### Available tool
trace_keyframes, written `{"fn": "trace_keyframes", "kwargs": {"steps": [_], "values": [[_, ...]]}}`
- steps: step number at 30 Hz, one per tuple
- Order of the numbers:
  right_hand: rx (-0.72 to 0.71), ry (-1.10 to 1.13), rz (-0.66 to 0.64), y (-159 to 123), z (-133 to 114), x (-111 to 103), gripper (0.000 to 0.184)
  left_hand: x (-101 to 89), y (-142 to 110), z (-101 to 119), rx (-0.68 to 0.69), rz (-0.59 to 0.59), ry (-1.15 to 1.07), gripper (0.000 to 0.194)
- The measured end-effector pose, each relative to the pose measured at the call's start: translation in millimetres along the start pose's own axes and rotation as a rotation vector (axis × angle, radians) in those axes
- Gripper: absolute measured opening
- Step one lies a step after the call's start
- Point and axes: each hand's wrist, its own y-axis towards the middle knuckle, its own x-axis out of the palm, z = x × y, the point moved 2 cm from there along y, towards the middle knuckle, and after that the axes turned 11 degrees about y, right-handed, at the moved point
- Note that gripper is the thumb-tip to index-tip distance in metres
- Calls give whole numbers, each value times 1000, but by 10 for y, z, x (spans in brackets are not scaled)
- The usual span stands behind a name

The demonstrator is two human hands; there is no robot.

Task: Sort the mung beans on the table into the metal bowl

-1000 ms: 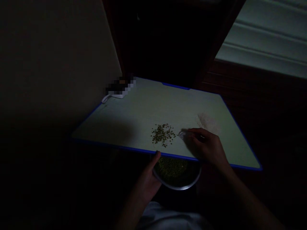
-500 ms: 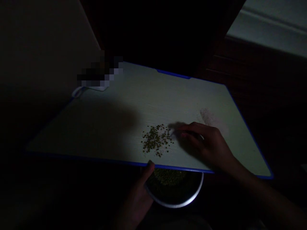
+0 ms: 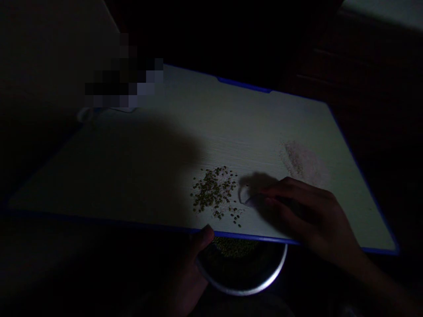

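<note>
On a pale board with blue edges (image 3: 231,119) lies a small scatter of green mung beans (image 3: 211,189), with pale grains among them. My right hand (image 3: 313,215) is closed in a pinch on a small clear spoon-like piece (image 3: 247,198), whose rounded end is just right of the beans. Below the board's near edge is a metal bowl (image 3: 254,290) with more mung beans inside, partly hidden by the board. My left hand (image 3: 194,268) grips the bowl's left side, its thumb against the board's edge; its other fingers are hidden.
A heap of pale pinkish grains (image 3: 307,163) lies on the right of the board, beyond my right hand. A blurred-out object with a white loop (image 3: 85,115) is at the far left corner. The surroundings are very dark.
My right hand has drawn back to the right with the clear piece, away from the beans. Several beans now lie nearer the board's front edge. The view has shifted slightly.
</note>
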Motion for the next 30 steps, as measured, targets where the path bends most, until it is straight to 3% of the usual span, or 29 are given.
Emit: {"fn": "trace_keyframes", "kwargs": {"steps": [8,13,24,30], "values": [[-43,11,-22,-92,-88,113,24,0,3,-67,10,-15,-32,53],[-11,-20,13,-90,-49,153,25,39,3,-36,74,-22,-27,66],[-143,53,-130,-58,-169,198,37,29,5,-18,62,18,-3,67],[-59,-9,-5,-241,-142,93,34,32,-10,10,78,-17,-13,67]]}}
